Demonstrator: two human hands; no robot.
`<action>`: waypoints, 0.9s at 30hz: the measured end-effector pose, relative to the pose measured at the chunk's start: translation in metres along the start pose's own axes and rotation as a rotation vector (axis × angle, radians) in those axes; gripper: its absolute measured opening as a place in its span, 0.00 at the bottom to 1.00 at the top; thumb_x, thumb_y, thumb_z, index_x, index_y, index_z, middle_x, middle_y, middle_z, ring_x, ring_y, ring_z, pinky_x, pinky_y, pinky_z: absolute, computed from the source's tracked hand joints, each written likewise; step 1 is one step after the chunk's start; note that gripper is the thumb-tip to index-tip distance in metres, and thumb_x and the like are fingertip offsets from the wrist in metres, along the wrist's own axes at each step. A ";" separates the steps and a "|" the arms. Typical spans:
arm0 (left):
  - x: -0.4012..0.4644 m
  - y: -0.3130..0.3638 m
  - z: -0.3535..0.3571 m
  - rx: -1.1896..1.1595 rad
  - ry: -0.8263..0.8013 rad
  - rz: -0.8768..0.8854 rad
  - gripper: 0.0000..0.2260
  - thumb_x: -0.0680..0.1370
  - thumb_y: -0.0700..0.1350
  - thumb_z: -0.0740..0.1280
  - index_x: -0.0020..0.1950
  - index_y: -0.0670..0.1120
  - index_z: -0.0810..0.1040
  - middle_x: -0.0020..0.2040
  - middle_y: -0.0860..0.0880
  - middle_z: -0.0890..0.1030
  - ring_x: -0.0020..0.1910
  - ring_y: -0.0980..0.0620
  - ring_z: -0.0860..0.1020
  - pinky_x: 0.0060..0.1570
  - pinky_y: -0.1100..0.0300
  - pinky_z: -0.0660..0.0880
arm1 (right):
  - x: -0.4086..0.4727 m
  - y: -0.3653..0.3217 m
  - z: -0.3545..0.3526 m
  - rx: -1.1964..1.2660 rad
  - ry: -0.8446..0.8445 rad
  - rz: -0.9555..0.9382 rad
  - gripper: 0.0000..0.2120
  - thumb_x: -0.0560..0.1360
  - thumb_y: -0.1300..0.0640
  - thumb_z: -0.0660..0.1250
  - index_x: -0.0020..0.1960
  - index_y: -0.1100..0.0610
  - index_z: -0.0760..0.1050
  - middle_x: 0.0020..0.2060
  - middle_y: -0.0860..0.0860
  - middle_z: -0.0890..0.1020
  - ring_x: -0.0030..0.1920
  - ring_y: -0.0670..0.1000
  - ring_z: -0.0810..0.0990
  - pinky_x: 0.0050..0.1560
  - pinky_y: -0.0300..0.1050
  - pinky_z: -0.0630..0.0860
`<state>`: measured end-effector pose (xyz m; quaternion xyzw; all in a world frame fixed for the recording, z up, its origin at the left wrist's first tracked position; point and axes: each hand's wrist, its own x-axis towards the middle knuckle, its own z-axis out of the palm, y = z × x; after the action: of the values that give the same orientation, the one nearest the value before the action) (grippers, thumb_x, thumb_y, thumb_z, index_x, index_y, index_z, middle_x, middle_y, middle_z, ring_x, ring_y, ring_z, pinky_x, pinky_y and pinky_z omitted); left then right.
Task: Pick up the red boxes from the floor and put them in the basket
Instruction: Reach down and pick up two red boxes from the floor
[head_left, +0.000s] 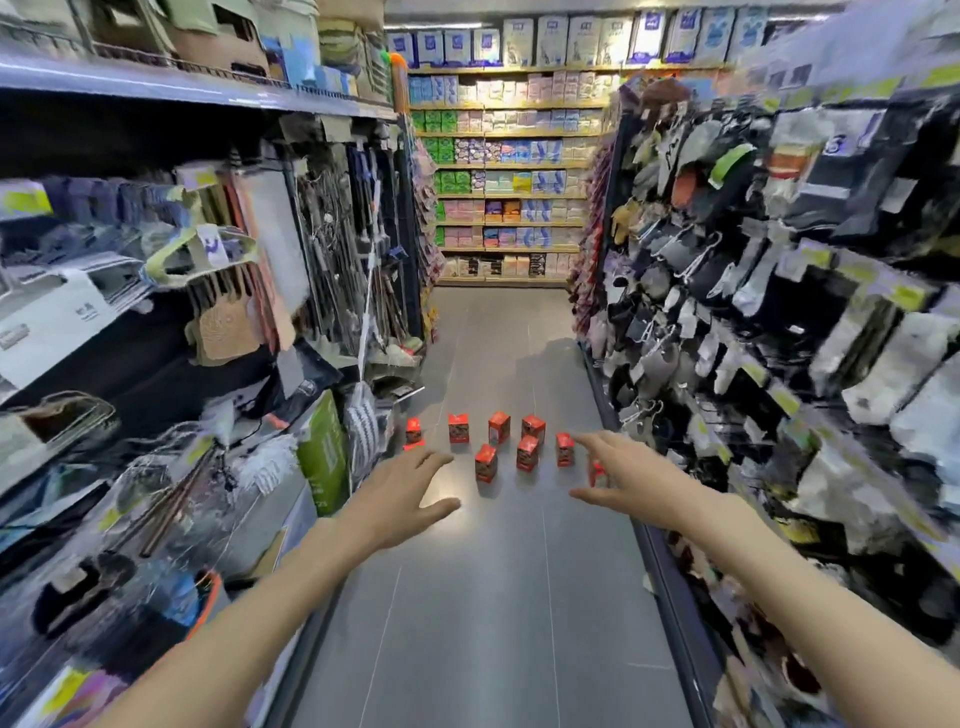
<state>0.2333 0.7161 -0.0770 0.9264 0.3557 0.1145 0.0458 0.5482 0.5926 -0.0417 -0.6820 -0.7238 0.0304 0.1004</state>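
Note:
Several small red boxes (486, 462) stand upright on the grey floor of a shop aisle, spread in two loose rows ahead of me. My left hand (402, 496) reaches forward with straight, spread fingers and holds nothing; a red box (413, 432) stands just beyond its fingertips. My right hand (623, 480) is also stretched out with open fingers, empty, and partly covers a red box (596, 472) at the right end. No basket is in view.
Shelves packed with hanging goods line the aisle on the left (218, 322) and right (753, 291). A green pack (324, 457) leans at the left shelf foot. The grey floor (498, 623) runs to a far shelf wall (511, 171).

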 end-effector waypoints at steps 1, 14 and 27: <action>0.022 -0.012 0.003 0.003 -0.004 -0.008 0.30 0.76 0.66 0.59 0.73 0.50 0.67 0.68 0.51 0.73 0.67 0.50 0.71 0.66 0.52 0.69 | 0.025 0.014 0.000 0.004 -0.002 0.002 0.36 0.75 0.38 0.67 0.78 0.51 0.59 0.67 0.52 0.73 0.66 0.54 0.71 0.66 0.46 0.68; 0.274 -0.172 0.031 0.011 0.060 -0.118 0.30 0.78 0.64 0.61 0.74 0.48 0.66 0.69 0.49 0.73 0.67 0.49 0.71 0.66 0.51 0.70 | 0.358 0.114 0.022 0.041 -0.060 -0.157 0.35 0.76 0.42 0.68 0.77 0.53 0.60 0.68 0.52 0.73 0.66 0.55 0.72 0.66 0.49 0.69; 0.528 -0.387 0.112 -0.082 -0.029 -0.156 0.29 0.78 0.64 0.62 0.74 0.50 0.65 0.70 0.50 0.70 0.67 0.48 0.71 0.66 0.53 0.68 | 0.659 0.215 0.090 0.122 -0.149 -0.008 0.35 0.77 0.44 0.68 0.78 0.49 0.57 0.72 0.51 0.70 0.69 0.54 0.69 0.66 0.49 0.68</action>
<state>0.3902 1.3568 -0.1549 0.8949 0.4210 0.1114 0.0976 0.7092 1.2706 -0.1003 -0.6675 -0.7289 0.1247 0.0879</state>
